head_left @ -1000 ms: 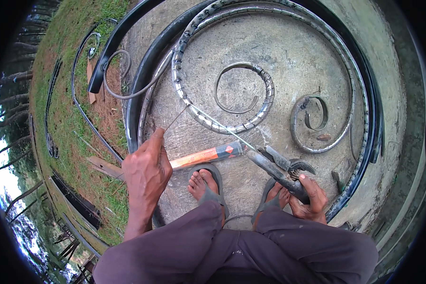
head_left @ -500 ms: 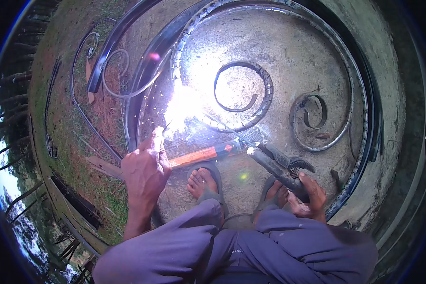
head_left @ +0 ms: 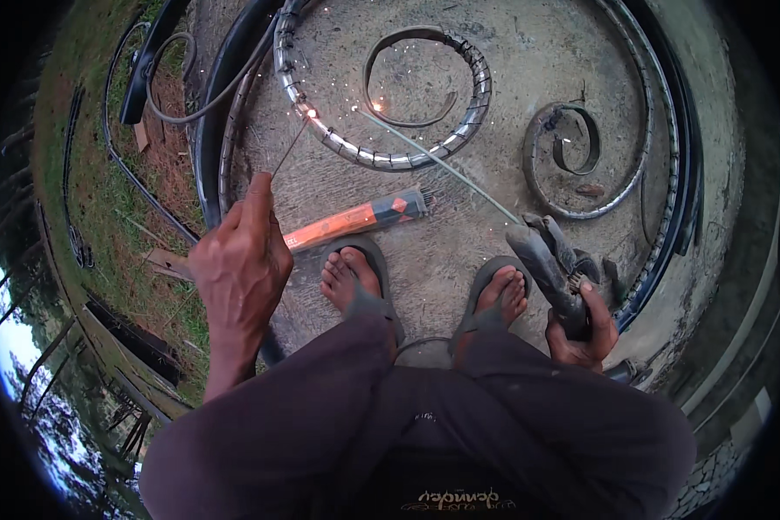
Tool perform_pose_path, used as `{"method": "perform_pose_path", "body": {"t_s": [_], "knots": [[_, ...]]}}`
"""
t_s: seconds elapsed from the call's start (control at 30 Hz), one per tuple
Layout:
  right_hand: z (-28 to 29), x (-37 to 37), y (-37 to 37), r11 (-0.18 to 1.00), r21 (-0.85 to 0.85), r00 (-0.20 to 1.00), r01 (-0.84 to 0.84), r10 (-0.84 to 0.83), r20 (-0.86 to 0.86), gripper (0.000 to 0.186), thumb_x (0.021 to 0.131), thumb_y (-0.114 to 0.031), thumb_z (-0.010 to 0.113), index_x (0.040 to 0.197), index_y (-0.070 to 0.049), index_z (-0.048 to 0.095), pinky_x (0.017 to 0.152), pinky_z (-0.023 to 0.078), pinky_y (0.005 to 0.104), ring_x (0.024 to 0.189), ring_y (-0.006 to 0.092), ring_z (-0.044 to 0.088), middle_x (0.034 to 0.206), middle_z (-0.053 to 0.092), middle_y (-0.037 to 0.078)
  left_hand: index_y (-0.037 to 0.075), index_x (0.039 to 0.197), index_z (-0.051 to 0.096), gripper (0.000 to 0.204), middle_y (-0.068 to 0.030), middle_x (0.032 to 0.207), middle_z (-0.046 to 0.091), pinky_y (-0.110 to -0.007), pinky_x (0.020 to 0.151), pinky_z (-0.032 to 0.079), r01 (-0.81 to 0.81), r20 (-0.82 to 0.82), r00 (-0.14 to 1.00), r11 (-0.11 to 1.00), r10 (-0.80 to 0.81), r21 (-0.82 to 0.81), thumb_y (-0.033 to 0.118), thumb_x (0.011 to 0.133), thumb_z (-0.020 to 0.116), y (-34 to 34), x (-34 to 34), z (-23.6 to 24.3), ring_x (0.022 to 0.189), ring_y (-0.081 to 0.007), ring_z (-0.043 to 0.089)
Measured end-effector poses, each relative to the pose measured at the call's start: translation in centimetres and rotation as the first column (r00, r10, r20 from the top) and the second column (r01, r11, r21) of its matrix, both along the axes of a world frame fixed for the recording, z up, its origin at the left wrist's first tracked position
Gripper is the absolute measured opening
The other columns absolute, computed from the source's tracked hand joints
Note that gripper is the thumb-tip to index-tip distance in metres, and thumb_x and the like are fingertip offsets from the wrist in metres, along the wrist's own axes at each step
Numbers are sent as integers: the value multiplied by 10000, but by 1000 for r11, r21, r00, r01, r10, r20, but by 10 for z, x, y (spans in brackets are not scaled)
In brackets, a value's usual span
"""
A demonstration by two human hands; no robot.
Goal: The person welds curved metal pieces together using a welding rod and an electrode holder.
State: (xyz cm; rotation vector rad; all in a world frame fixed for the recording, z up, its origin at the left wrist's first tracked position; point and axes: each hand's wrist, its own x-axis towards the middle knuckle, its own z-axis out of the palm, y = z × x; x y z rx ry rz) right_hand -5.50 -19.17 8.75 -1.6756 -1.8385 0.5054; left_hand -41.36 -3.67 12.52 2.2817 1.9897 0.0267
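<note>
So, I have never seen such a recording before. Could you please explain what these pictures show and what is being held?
There is no machine here: these are a person's own bare hands. The view comes from the left of two fisheye cameras worn on the head, looking down, so edges bend.

The left hand holds a thin dark wire, its tip at a glowing spot on a large silver metal scroll. The right hand grips a dark, clamp-like holder carrying a long, pale, straight rod, with sparks near its far end.

On the rough grey concrete lie the scroll and, nearer the feet, an orange-and-dark packet.
</note>
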Motion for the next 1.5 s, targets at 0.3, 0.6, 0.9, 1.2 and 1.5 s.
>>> {"method": "perform_pose_path", "body": {"t_s": [0.3, 0.6, 0.9, 1.2, 1.5], "knots": [[-10, -11, 14, 1000, 30, 999, -8, 9, -36, 600, 655, 52, 748, 1228, 57, 569, 722, 569, 365, 834, 331, 716, 1006, 687, 219, 114, 1224, 657, 272, -185, 820, 706, -398, 570, 503, 4, 45, 999, 998, -7, 63, 143, 964, 581, -8, -3, -10, 635, -301, 691], [-9, -28, 41, 996, 44, 991, -74, 78, -110, 665, 633, 52, 759, 1272, -4, 583, 593, 550, 327, 702, 258, 693, 906, 694, 186, 99, 1215, 626, 286, -160, 813, 700, -409, 532, 495, 2, -14, 1000, 1000, -2, 13, 113, 931, 588, -6, -5, -8, 606, -307, 670], [-13, -28, 42, 995, 31, 989, -100, 103, -110, 696, 599, 47, 765, 1270, -3, 586, 622, 559, 334, 755, 284, 707, 942, 703, 185, -13, 1194, 584, 304, -210, 800, 674, -416, 493, 488, 107, 66, 992, 992, -112, 72, 69, 903, 561, -1, -9, -9, 580, -337, 651], [-14, -20, 36, 993, -35, 988, -116, 112, -106, 673, 595, 24, 771, 1246, 4, 599, 626, 563, 353, 770, 298, 712, 945, 697, 195, 45, 1193, 667, 267, -202, 854, 712, -392, 660, 528, 7, 147, 989, 998, -16, 66, 57, 945, 568, -4, -18, -12, 679, -302, 696], [-2, 1, 4, 999, -34, 998, -26, 24, -60, 621, 661, 29, 770, 1247, 31, 566, 774, 567, 379, 900, 360, 718, 1088, 680, 208, 73, 1180, 678, 282, -173, 898, 720, -375, 573, 497, 91, 91, 992, 992, -83, -83, 45, 906, 617, -20, -2, 13, 679, -298, 698]]}}
